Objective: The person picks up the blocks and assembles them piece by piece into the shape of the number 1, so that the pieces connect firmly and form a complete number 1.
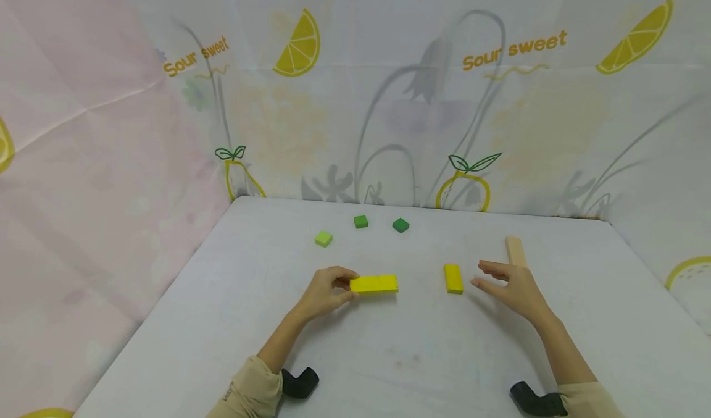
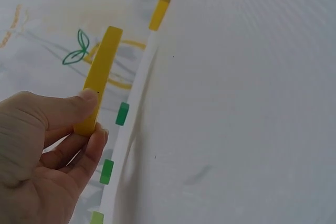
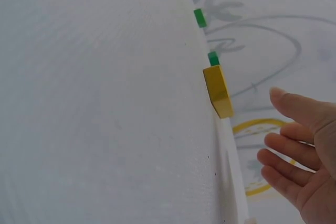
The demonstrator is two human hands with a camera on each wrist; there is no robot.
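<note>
My left hand (image 1: 326, 293) pinches one end of a long yellow block (image 1: 374, 284), which points to the right above the white table. The left wrist view shows the thumb on one face of this yellow block (image 2: 103, 66) and the fingers behind it. A shorter yellow block (image 1: 453, 279) lies on the table to the right. Just right of that block, my right hand (image 1: 515, 287) hovers with thumb and fingers spread apart, holding nothing. In the right wrist view the right hand (image 3: 310, 150) has its fingers loosely extended, apart from the shorter yellow block (image 3: 217, 91).
Farther back on the table lie a light green block (image 1: 323, 239), a mid-green block (image 1: 361, 221) and a dark green block (image 1: 400, 225). A pale wooden strip (image 1: 516, 251) lies behind the right hand. A printed cloth (image 1: 383, 97) hangs along the table's far edge.
</note>
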